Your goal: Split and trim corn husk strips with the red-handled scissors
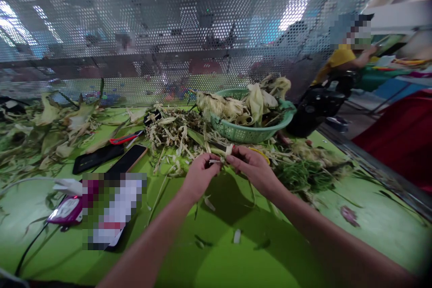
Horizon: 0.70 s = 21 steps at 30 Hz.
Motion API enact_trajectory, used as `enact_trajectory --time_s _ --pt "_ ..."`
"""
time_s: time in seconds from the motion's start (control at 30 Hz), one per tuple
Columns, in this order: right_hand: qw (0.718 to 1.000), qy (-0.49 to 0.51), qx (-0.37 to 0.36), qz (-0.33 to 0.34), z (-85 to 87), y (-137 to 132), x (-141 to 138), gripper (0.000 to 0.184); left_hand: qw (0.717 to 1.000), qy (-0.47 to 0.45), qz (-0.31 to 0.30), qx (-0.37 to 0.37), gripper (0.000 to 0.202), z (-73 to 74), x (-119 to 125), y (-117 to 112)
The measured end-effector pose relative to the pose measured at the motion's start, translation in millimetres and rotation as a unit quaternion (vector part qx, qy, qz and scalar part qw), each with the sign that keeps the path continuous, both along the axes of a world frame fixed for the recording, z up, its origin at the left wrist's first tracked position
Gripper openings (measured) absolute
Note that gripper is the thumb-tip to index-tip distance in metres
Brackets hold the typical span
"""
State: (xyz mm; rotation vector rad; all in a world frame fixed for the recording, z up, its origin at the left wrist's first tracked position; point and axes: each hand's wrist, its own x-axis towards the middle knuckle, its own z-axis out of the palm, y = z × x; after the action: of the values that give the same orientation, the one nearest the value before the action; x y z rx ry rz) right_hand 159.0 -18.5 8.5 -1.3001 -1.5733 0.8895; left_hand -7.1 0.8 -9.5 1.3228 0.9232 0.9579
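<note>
My left hand (202,173) is closed in a pinch on a small pale strip of corn husk (214,161) above the green table. Close to its right, my right hand (251,166) is also closed, its fingertips at a pale piece (229,149) whose kind is not clear. A dark, narrow, blade-like shape (216,145) runs up and left from that piece. A yellow curved edge (262,155) shows behind my right hand. Just beyond my hands lies a heap of husk shreds (175,130). Small pale scraps, one a white bit (237,236), lie nearer me.
A green plastic basket (249,134) holds dried husks and silk. Green shreds (303,174) lie right, husks (64,126) left. A red cutter (125,138), black phone-shaped object (97,158), phone (126,162) and purple device (67,209) lie left. A perforated metal screen (151,54) stands behind; a person (340,56) sits right.
</note>
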Motion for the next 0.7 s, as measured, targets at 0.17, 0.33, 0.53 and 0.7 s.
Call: enact_trajectory --time_s 0.17,0.33,0.53,0.7 --pt "0.997 0.076 -0.031 0.010 -1.0 1 -2 0.028 0.998 -0.039 -0.019 -0.051 0.014 1.0 2 -2" --pt "0.995 0.099 -0.030 0.001 -4.7 3 -1 0.027 0.994 -0.070 -0.033 -0.083 0.022 3.4 3 -3" --pt "0.992 0.117 -0.051 0.010 -4.2 2 -5 0.024 0.997 -0.058 0.003 -0.050 0.017 2.4 2 -3" --pt "0.999 -0.053 -0.008 0.002 7.6 11 20 0.025 0.998 -0.027 0.044 -0.046 0.018 1.7 -2 1"
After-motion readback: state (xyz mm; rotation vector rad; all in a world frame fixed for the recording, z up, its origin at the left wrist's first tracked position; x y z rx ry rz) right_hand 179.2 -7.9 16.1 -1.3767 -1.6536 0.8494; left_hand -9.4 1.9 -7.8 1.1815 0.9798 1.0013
